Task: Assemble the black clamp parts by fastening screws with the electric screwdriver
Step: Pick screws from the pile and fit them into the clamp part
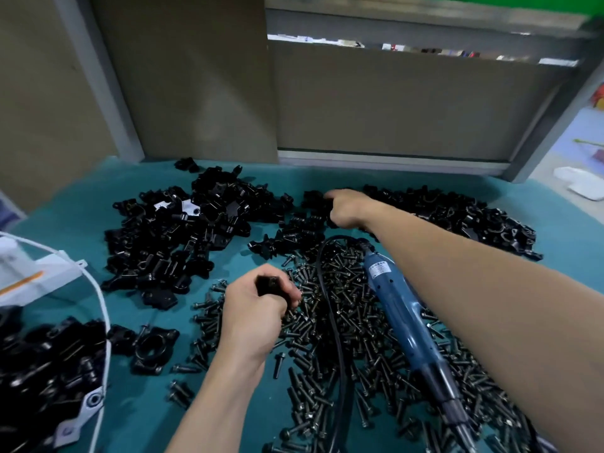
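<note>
My left hand (258, 308) grips a small black clamp part (268, 286) above the left edge of a big heap of black screws (346, 325). My right hand (348, 207) reaches far forward and its fingers curl into black clamp parts (313, 201) between two piles. The blue electric screwdriver (402, 315) lies on the screws under my right forearm, its black cable (330, 308) looping beside it. One pile of clamp parts (183, 230) lies at the left, another pile (464, 214) at the right.
The table is covered with teal cloth (81, 217). A clear bag (49, 364) with assembled clamps sits at the lower left; an assembled clamp (153, 349) lies beside it. Brown panels (392, 103) and a grey frame close off the back.
</note>
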`<control>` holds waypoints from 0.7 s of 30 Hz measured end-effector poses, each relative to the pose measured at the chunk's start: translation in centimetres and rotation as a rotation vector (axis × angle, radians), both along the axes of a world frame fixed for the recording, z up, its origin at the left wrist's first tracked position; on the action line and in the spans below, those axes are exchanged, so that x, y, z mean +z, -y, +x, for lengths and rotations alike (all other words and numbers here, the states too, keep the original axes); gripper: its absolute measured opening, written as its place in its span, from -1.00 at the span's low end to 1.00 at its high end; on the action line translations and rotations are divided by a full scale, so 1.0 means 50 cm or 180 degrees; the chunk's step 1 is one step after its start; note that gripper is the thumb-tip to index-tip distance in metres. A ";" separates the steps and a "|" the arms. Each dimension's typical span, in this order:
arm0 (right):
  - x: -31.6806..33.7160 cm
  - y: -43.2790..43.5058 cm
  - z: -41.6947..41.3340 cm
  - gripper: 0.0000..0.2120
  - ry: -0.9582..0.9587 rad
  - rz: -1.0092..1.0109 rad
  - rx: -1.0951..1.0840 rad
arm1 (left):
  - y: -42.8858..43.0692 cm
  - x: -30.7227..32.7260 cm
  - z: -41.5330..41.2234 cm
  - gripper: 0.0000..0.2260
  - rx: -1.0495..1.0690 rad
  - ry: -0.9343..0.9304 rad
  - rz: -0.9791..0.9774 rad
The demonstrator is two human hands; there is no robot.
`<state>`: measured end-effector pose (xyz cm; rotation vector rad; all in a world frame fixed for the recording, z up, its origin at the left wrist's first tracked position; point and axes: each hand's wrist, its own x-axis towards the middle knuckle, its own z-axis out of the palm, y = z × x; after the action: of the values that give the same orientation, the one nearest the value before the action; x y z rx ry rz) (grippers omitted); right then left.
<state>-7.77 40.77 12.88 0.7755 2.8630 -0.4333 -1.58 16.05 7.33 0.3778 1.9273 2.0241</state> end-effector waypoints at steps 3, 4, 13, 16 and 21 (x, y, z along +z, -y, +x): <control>-0.023 -0.008 -0.017 -0.47 0.0249 0.0599 0.0067 | 0.004 0.002 0.000 -0.55 -0.0094 -0.0026 -0.0132; -0.031 -0.008 -0.016 -0.47 0.0261 0.0617 0.0003 | 0.005 0.002 0.000 -0.55 -0.0097 -0.0045 -0.0182; -0.023 0.031 0.050 -0.61 -0.0344 0.0693 -0.0093 | 0.002 0.005 0.006 -0.58 -0.0149 -0.0014 -0.0315; 0.005 0.067 0.093 -0.52 -0.1237 0.0537 -0.0266 | 0.001 0.006 0.009 -0.58 -0.0172 -0.0024 -0.0311; 0.022 0.167 0.212 -0.67 -0.2620 -0.1294 -0.0699 | 0.001 0.009 0.018 -0.74 -0.0190 -0.0120 -0.0214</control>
<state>2.81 32.41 13.96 1.0008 3.1695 -1.6390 -0.70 16.00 7.80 0.4544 1.9763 1.9228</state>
